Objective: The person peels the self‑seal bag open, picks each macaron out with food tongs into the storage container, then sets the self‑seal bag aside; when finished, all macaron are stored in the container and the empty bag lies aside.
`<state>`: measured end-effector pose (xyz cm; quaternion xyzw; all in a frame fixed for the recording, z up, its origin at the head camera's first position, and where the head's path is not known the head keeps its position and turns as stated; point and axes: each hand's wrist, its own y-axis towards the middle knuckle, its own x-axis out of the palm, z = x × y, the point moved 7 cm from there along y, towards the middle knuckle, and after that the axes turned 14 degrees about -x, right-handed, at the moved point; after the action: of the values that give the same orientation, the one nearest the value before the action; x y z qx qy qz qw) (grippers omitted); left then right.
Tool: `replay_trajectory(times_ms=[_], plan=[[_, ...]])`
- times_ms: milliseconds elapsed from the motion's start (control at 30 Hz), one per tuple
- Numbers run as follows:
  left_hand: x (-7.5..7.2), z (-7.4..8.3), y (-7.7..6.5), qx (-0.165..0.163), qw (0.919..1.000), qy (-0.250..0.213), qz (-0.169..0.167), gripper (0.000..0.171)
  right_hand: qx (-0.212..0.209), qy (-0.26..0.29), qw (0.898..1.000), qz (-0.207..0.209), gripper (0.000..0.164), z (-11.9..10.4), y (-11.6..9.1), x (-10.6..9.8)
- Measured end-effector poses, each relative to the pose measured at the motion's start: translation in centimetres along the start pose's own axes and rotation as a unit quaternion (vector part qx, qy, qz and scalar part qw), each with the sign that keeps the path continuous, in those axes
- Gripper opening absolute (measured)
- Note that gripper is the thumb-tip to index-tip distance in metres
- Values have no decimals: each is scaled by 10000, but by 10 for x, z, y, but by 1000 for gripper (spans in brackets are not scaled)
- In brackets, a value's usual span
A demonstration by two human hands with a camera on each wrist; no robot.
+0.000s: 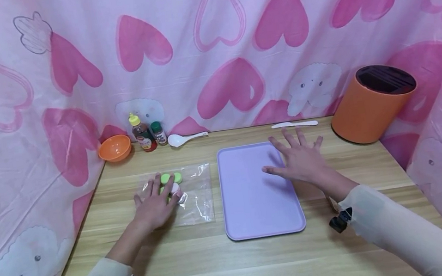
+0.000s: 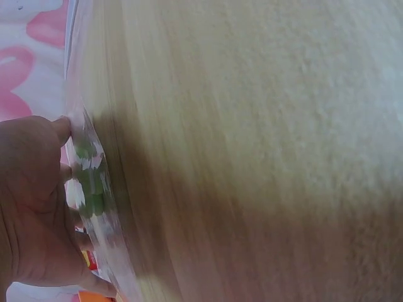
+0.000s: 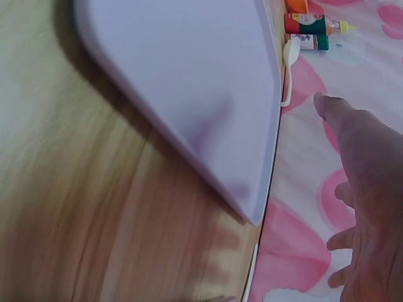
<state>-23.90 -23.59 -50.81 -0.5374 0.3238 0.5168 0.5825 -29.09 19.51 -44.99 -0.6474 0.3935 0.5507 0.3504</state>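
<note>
My left hand [image 1: 155, 208], fingers spread, is over a clear plastic bag [image 1: 199, 199] on the left of the table; whether it touches the bag is hard to tell. Inside the bag lie several small round pieces, light green ones [image 1: 178, 177] and pale pinkish-white ones [image 1: 175, 188], partly hidden by the fingers. The left wrist view shows the green pieces [image 2: 93, 182] blurred beyond the fingers. Above the right edge of a lilac rectangular tray [image 1: 258, 198], my right hand [image 1: 301, 160] spreads its fingers and holds nothing. Its shadow falls on the tray.
Along the back of the table stand an orange bowl [image 1: 115, 148], a yellow-capped sauce bottle [image 1: 143, 136] and a green-capped jar [image 1: 159, 133]. A white spoon [image 1: 181, 139] and a white knife [image 1: 294, 124] lie there too. An orange knife block [image 1: 368, 107] stands at the back right, before a pink heart-patterned curtain [image 1: 185, 91].
</note>
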Motion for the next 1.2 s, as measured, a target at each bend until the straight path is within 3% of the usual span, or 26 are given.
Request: replay_trajectory(times_ms=[233, 467, 700, 1000, 1200], plan=[[2, -1, 0, -29, 10000, 16, -92, 78, -349, 18, 9993, 136, 102, -20, 31, 5], [1, -1, 2, -43, 9999, -63, -136, 77, -994, 60, 9946, 299, 91, -59, 66, 7], [2, -1, 2, 6, 9999, -50, -153, 76, -1286, 161, 9915, 121, 79, -94, 96, 20], [1, -2, 4, 11, 9999, -80, -140, 76, -2344, 620, 9701, -71, 54, -137, 129, 45], [3, -3, 3, 44, 9999, -101, -111, 75, -2547, 734, 9642, -62, 42, -158, 143, 54]])
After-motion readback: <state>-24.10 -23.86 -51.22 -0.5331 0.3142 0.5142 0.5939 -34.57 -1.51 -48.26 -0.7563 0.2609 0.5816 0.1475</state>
